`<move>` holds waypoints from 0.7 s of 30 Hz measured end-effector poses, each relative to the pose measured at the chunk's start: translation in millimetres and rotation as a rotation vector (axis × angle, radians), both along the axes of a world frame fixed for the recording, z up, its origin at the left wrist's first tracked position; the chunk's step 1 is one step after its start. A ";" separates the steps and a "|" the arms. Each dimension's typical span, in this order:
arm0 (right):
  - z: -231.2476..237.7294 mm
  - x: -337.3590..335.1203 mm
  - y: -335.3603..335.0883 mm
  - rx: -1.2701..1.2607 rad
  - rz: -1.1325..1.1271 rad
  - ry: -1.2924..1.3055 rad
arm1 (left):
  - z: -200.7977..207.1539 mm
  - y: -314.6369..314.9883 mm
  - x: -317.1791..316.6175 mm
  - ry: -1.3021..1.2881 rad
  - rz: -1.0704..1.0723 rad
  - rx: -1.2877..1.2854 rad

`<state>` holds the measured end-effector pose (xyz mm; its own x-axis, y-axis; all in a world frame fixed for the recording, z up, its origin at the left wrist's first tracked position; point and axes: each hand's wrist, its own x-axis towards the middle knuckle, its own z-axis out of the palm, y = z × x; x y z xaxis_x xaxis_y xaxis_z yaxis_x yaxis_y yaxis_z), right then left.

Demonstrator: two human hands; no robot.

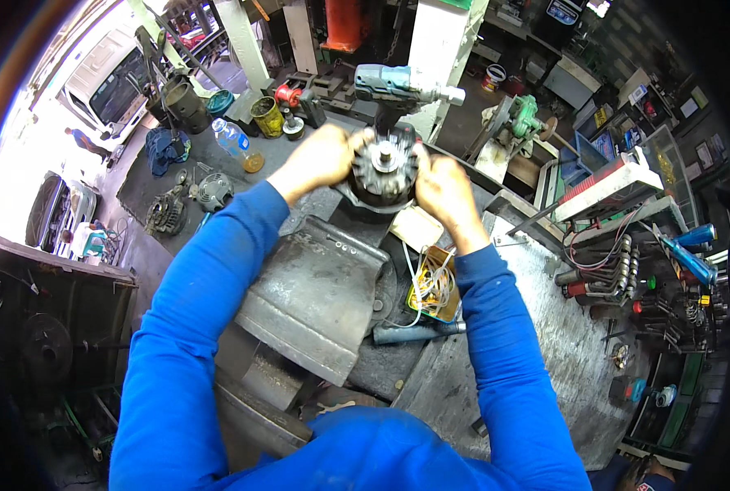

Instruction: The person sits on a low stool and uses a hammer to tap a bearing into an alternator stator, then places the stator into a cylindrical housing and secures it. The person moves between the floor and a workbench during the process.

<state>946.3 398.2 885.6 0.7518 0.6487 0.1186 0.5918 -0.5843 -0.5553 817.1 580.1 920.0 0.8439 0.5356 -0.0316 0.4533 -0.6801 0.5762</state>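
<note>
Above the bench vise, my two hands hold up an alternator rotor seated in a metal end housing, its shaft end facing me. My left hand is closed on the housing's left side, and my right hand grips the right side. Slight blur softens the fingers and the rotor's rim. Just beyond them stands a teal cordless impact wrench, its lower part hidden behind the rotor. On the bench to the left lie another alternator housing part and a round part with copper-coloured windings.
Below my right hand sits an open box of white cables, with a grey tube nearby. A plastic bottle, a blue rag and a yellow can stand far left. Tools hang at the right beside a metal bench top.
</note>
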 end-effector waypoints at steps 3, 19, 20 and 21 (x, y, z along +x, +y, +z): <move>48.3 15.2 -2.6 0.206 0.144 -0.409 | 53.9 1.6 -5.9 -0.220 -0.139 0.206; -13.1 3.1 6.4 -0.077 -0.009 0.038 | -20.3 12.3 5.7 0.140 -0.018 0.042; 7.6 7.5 4.2 -0.030 0.003 0.080 | -4.4 14.6 4.9 0.056 -0.139 0.275; 25.8 11.7 1.3 0.003 0.048 -0.030 | 10.0 17.0 2.4 -0.036 -0.260 0.484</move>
<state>958.1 399.5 911.4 0.7158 0.6836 0.1422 0.6355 -0.5533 -0.5385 819.5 597.1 930.0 0.9464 0.2554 0.1979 0.2206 -0.9583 0.1817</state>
